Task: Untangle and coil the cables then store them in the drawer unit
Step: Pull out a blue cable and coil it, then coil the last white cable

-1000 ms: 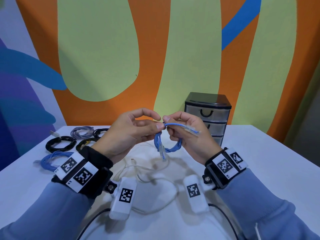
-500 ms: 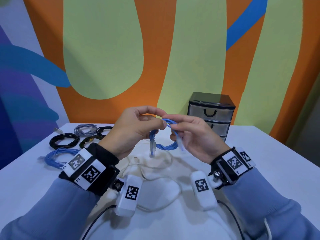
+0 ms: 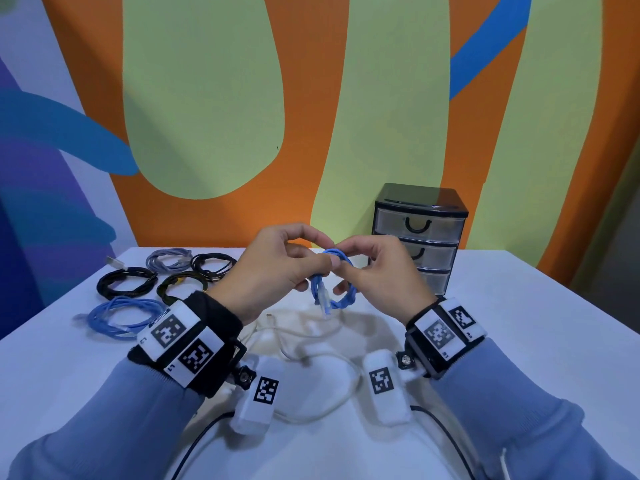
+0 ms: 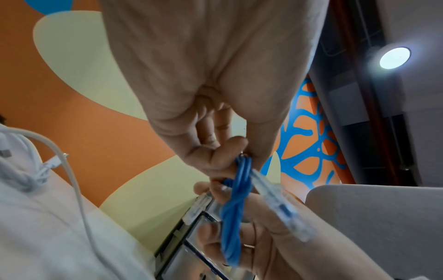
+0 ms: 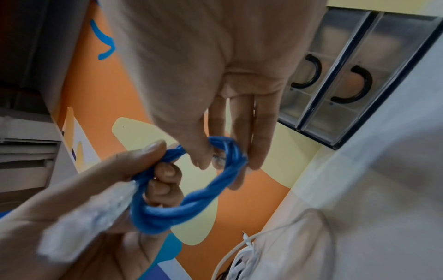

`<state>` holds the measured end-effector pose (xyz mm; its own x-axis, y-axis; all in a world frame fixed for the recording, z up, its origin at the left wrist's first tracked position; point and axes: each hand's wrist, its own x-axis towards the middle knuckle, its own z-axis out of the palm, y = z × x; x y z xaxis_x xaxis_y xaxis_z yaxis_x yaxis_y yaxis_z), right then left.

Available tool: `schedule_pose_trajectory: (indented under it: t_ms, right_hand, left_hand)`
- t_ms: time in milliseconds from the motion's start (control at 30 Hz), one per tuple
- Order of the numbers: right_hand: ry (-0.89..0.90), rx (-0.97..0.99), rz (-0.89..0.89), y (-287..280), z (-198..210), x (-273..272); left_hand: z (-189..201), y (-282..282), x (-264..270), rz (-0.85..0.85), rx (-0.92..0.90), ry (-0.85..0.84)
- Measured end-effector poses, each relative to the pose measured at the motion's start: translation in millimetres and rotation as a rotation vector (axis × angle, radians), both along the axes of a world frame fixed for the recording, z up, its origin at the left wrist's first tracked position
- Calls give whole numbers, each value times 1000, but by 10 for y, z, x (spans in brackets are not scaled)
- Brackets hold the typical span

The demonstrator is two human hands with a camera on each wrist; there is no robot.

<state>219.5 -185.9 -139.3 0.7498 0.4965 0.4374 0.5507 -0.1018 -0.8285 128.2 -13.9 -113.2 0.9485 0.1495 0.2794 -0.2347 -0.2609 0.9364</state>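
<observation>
A short blue network cable wound into a small coil hangs above the table between both hands. My left hand pinches the coil's top between thumb and fingers. My right hand grips the coil's other side with thumb inside the loop. A clear plug dangles below the coil; another clear plug sticks out by the right hand. A loose white cable lies tangled on the table under the hands. The black drawer unit stands shut behind the right hand.
Several coiled cables lie at the back left: black ones, a grey one, a light blue one. The white table ends at an orange and green wall. Thin black wires run from the wrist cameras.
Both hands have shifted slightly while turning the blue coil. The free plug end that stuck out to the right has been wrapped in and now hangs down under the coil.
</observation>
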Motion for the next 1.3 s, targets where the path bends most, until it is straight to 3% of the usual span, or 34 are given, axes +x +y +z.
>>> schedule_pose_trajectory:
  t_ms: [333,500,633,733,900,1033,1233,1300]
  right_hand:
    - [127,-75,0,-62,66,0]
    - [72,-29,-68,-80,72,36]
    - [123,8,-27,-55,44,64]
    - [190,-245,-1,-41,-58,149]
    - [124,-728,138,-31,-146,132]
    - [87,-715,173,31,-227,97]
    - [40,-841,130,-91,-165,103]
    - [1,-773,86,-115,-134,147]
  left_hand:
    - [-14,114,45,99,114,-132]
    - [-44,139,67,190,376,-196]
    - [1,149,73,231,453,-175]
    - [94,248,55,365,486,-205]
    - [327,559,-89,580,498,-197]
    - [484,735,-120,668,576,-95]
    - [539,1024,-152,632,778,371]
    - [457,1082,-179,617,760,489]
